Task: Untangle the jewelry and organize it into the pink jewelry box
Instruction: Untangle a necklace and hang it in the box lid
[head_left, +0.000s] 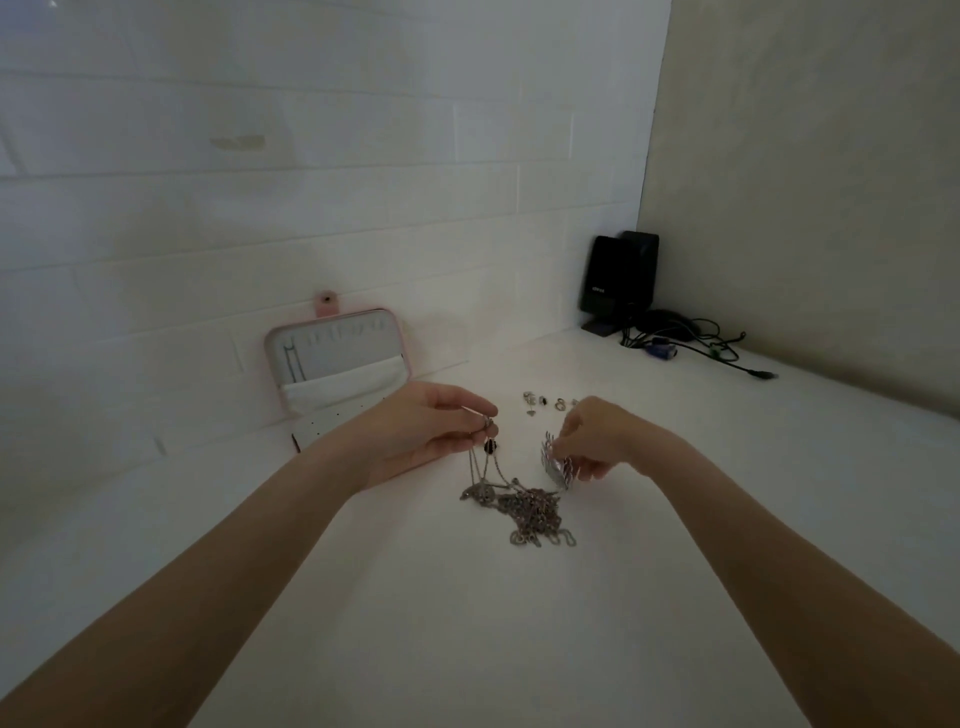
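Both forearms reach forward over the white table (467, 623). The left hand (436, 431) pinches a thin chain (480, 467) lifted from the tangled jewelry pile (524, 512); the right hand (597, 439) pinches a spiky silver piece (556, 465). The pink jewelry box (337, 374) stands open against the wall, behind the left hand.

The left hand (431, 426) pinches thin chains (480, 467) that hang down to a tangled pile (524, 512) on the white desk (467, 623). The right hand (597, 441) pinches a spiky silver piece (553, 465) beside the pile. The pink box (337, 374) stands open against the wall, small rings (545, 401) near it.
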